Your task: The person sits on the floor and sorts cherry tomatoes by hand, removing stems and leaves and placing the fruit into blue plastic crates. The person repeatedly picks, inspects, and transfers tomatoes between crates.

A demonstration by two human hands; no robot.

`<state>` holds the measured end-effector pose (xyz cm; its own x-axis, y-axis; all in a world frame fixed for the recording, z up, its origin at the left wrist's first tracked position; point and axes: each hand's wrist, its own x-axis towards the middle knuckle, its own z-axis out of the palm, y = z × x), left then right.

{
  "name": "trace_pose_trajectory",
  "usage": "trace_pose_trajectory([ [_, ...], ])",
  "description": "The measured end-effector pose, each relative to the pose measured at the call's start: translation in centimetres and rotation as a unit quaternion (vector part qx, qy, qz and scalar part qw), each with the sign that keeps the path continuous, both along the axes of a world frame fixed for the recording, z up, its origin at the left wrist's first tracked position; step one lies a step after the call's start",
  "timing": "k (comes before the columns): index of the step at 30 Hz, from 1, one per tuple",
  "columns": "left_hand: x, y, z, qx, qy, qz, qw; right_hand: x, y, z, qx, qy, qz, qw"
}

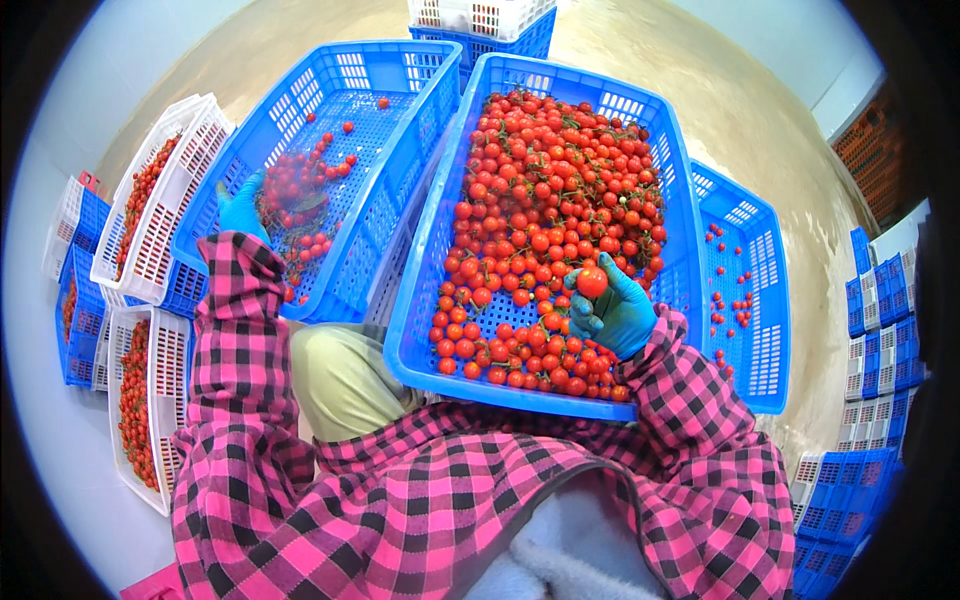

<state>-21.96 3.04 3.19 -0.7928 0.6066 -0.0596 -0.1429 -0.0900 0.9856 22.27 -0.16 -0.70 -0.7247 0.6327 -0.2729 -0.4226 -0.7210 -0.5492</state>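
My right hand [616, 311], in a blue glove, holds a red cherry tomato [592, 283] between thumb and fingers. It is over the near right part of a large blue plastic crate [510, 394] heaped with cherry tomatoes [555, 180], some with green stems. My left hand [244, 208], also gloved in blue, is inside the left rim of a second blue crate [390, 202]. Its thumb and a finger are spread apart. Beside it, a bunch of cherry tomatoes [289, 180] is blurred. More tomatoes and stem scraps [304, 244] lie on that crate's floor.
A third blue crate [757, 300] with scattered tomatoes stands at right, partly behind the middle one. White crates of tomatoes [161, 217] [154, 390] are at left. Stacked crates stand at the far end [480, 34] and far right [885, 330]. My knee [345, 375] is between the near crates.
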Motion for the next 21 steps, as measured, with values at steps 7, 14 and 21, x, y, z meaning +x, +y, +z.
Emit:
trace_pose_trajectory([
  [7,12.1,-1.2,-3.5,0.017,0.281,-0.429,0.858,1.4,-0.7,1.7,0.041,-0.068,-0.105,0.991],
  [14,21.6,1.7,-8.1,-0.157,0.646,-0.577,0.475,18.7,1.1,1.4,0.160,-0.301,-0.475,0.811],
  [21,25.6,5.4,-12.2,-0.188,0.709,-0.495,0.466,29.8,-1.7,-13.1,-0.207,-0.525,-0.407,0.718],
])
